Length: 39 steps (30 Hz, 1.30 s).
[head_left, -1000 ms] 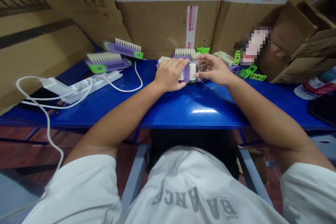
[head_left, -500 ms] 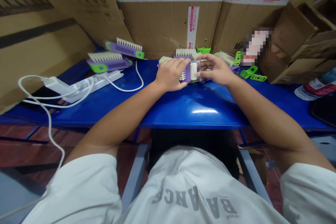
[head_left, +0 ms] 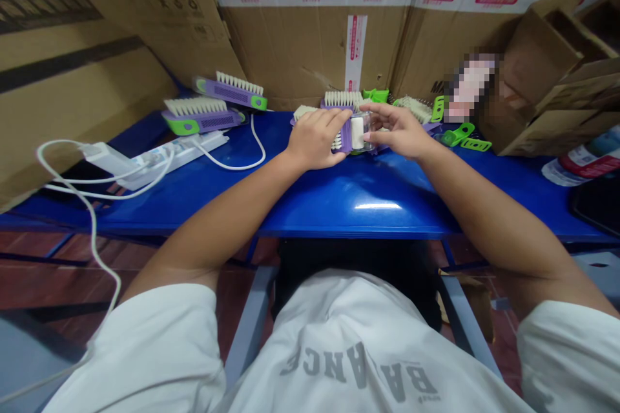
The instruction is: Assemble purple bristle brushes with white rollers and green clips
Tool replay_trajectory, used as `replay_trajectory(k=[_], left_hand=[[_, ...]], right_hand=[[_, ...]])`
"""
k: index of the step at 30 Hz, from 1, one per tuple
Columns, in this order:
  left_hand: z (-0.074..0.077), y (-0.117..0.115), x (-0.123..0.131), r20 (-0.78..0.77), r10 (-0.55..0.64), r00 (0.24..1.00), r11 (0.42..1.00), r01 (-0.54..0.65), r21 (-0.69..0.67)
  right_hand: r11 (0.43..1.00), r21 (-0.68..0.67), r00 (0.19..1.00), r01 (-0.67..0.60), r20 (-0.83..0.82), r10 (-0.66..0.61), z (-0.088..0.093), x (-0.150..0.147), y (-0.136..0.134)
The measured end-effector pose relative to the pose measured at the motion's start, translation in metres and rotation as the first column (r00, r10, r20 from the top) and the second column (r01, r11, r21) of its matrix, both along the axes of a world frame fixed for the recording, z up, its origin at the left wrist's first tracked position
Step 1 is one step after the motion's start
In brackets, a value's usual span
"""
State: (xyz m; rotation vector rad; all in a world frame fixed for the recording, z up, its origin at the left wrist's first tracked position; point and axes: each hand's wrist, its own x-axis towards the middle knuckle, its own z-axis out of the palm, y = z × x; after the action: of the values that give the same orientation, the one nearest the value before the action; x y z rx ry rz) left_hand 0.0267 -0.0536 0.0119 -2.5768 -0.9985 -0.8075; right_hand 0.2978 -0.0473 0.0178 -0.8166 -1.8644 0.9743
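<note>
Holding purple-handled brush [head_left: 345,140] clamped in left hand [head_left: 314,137] | right hand [head_left: 397,131] gripping clear plastic pack [head_left: 363,133] | risk: loosened fingers dropping pack onto bench [head_left: 368,188]

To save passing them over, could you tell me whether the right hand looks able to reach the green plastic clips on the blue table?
Probably yes: the right hand lies close to the green plastic clips across open blue table, though its fingers are on a clear pack.
</note>
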Motion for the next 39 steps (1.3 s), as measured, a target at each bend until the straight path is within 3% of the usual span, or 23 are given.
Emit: replay_trajectory(k=[26, 39], left_hand=[[0.0023, -0.0014, 0.0009, -0.005, 0.000, 1.000, 1.000, 0.000, -0.025], [0.0009, -0.0019, 0.0019, -0.001, -0.001, 1.000, 1.000, 0.001, -0.019]], right_hand=[[0.993, 0.113, 0.998, 0.023, 0.057, -0.030, 0.0035, 0.0017, -0.0010], [1.000, 0.010, 0.998, 0.018, 0.053, -0.019, 0.0034, -0.0017, -0.0056]])
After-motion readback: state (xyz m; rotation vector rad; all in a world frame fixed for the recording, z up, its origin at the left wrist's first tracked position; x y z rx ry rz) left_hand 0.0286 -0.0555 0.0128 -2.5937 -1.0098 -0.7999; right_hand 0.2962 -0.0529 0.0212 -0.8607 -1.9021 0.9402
